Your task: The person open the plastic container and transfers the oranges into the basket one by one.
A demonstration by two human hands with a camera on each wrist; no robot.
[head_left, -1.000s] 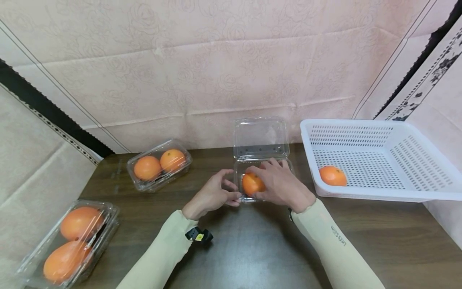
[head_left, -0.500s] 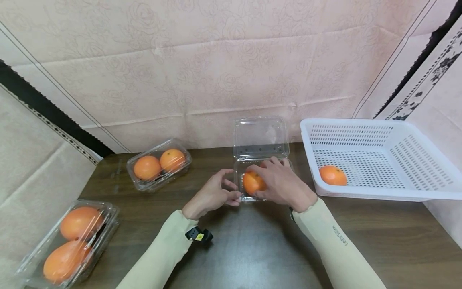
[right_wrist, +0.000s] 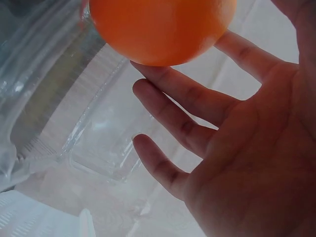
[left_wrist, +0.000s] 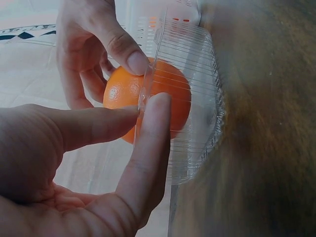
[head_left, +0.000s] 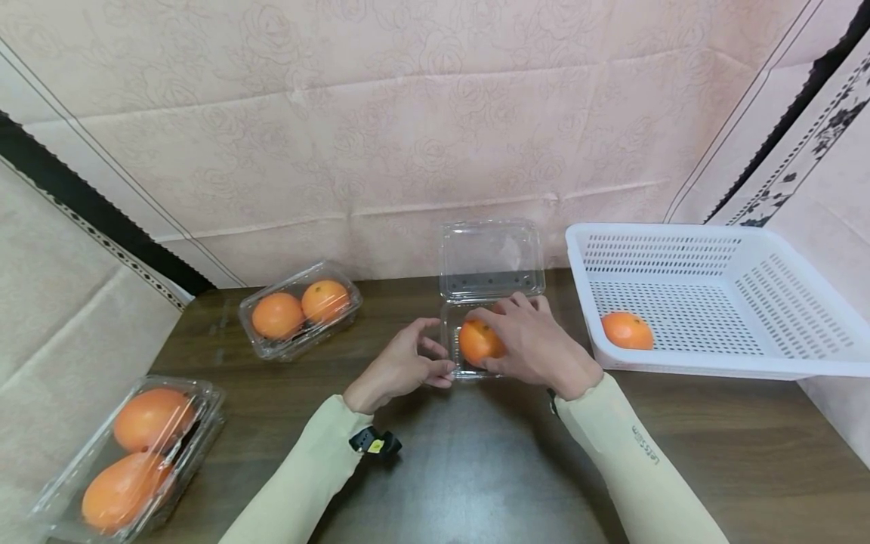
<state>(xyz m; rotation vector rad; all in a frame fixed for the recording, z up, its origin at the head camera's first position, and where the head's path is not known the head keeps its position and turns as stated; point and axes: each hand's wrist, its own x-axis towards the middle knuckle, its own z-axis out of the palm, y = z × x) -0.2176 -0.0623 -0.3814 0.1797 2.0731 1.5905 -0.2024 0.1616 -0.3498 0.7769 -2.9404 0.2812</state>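
Leftmost, at the near edge of the head view, sat a closed clear box (head_left: 204,434) with two oranges (head_left: 122,491) visible inside. Just beyond it and further right, a second closed box (head_left: 313,340) lay at an angle on the dark wood table (head_left: 469,468), also with two oranges (head_left: 278,316). Next came the left hand (head_left: 401,363), pinching the left rim of an open clear box between thumb and finger (left wrist view); black device (head_left: 374,444) at that wrist. Open box (head_left: 450,321): lid (head_left: 491,257) raised on the far side. Held orange (head_left: 479,344): within the open box, toward its near left; contact with the box floor could not be told. Right hand (head_left: 540,351) grasped this orange, fingers curved about it from the right. Rightmost, a white perforated basket (head_left: 707,369) contained one orange (head_left: 627,330) near its left end.
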